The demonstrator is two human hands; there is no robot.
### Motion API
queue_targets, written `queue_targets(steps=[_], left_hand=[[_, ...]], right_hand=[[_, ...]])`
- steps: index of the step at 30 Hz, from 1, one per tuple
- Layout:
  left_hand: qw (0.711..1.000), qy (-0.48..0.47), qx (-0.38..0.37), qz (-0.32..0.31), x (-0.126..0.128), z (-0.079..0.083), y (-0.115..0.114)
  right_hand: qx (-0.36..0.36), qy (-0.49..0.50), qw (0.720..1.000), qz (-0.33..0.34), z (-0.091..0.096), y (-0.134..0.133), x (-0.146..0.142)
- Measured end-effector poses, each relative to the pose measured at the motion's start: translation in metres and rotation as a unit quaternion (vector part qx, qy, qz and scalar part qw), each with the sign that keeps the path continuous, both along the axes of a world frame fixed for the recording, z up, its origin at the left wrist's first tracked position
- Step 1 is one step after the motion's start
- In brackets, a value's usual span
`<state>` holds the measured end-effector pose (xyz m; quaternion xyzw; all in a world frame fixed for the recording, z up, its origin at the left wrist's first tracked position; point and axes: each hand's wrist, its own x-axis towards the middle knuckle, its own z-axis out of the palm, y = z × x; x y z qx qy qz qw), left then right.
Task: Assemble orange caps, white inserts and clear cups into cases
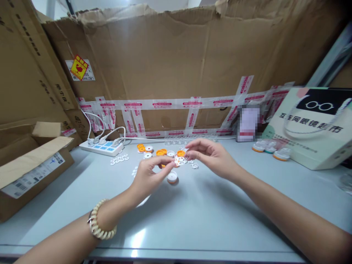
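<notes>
My left hand and my right hand meet above the pale table. Both pinch a small white perforated disc between fingertips. A bead bracelet circles my left wrist. Just below the hands an orange and white round cap rests on the table. Behind the hands lie several orange and white caps and loose white discs.
A white power strip with plugged cables lies at the back left. An open cardboard box stands on the left. Taped cardboard walls close the back. A printed paper bag and three caps sit at the right.
</notes>
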<state>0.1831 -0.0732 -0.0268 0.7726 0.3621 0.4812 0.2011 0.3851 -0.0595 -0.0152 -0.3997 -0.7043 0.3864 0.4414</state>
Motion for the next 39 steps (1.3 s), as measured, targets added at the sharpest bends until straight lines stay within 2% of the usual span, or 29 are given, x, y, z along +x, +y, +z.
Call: queue_targets(steps=[2, 5, 9, 12, 19, 22, 24, 26, 30, 34, 39], left_hand=[[0.999, -0.007, 0.042, 0.030, -0.004, 0.003, 0.004], [0.992, 0.000, 0.121, 0.046, -0.011, 0.012, 0.011], [0.983, 0.055, 0.174, 0.010, -0.016, 0.023, 0.021], [0.980, 0.086, 0.181, -0.016, -0.016, 0.024, 0.028], [0.984, 0.084, 0.156, -0.035, -0.018, 0.001, 0.037], [0.988, 0.091, 0.121, -0.044, -0.020, -0.007, 0.037], [0.989, 0.099, 0.094, -0.052, -0.020, -0.012, 0.037], [0.990, 0.109, 0.068, -0.063, -0.019, -0.017, 0.036], [0.988, 0.124, 0.028, -0.086, -0.014, -0.022, 0.031], [0.987, 0.126, 0.013, -0.099, -0.010, -0.019, 0.025], [0.987, 0.118, 0.033, -0.105, -0.009, -0.016, 0.022]], right_hand=[[0.034, -0.111, 0.993, -0.033, -0.003, 0.009, 0.019], [0.050, -0.263, 0.963, -0.003, -0.018, 0.024, 0.043], [0.040, -0.313, 0.947, 0.058, -0.038, 0.038, 0.052], [0.020, -0.318, 0.945, 0.069, -0.044, 0.042, 0.048], [0.024, -0.281, 0.959, 0.029, -0.044, 0.042, 0.040], [-0.064, -0.186, 0.981, -0.005, -0.042, 0.036, 0.031], [-0.133, -0.095, 0.987, -0.001, -0.039, 0.029, 0.023], [-0.157, -0.034, 0.987, 0.018, -0.035, 0.020, 0.015], [-0.161, 0.029, 0.986, 0.037, -0.024, 0.005, 0.003], [-0.158, 0.082, 0.982, 0.063, -0.021, -0.006, -0.005], [-0.127, 0.056, 0.989, 0.059, -0.021, -0.012, -0.013]])
